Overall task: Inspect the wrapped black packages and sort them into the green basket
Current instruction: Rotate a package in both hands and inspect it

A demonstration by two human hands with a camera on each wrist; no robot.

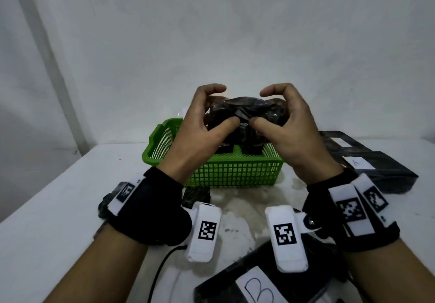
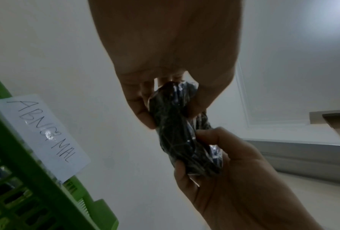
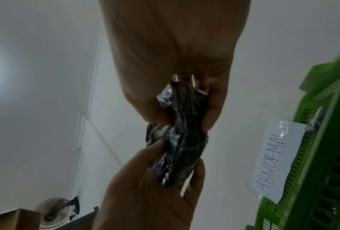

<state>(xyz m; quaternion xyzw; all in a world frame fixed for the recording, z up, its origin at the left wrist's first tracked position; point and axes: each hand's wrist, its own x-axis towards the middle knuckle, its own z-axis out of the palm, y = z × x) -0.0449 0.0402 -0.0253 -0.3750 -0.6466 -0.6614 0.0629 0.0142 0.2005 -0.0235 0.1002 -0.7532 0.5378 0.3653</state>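
Note:
A crumpled black package [image 1: 247, 109] in shiny clear wrap hangs in the air above the green mesh basket [image 1: 226, 170]. My left hand [image 1: 213, 114] grips its left end and my right hand [image 1: 280, 112] grips its right end, with both thumbs pressing the near side. From the left wrist view, the package [image 2: 177, 124] is pinched between thumb and fingers. The right wrist view shows the same package [image 3: 181, 140] held at both ends. More black packages [image 1: 251, 148] lie in the basket. The basket's far wall carries a white label [image 2: 43, 135] reading ABNORMAL.
Flat black packs with a paper label A [image 1: 376, 168] lie at the right on the white table. Another, labelled B [image 1: 259, 286], sits at the near edge. A small dark package [image 1: 196, 195] lies under my left wrist. A black cable [image 1: 160, 269] runs off the front.

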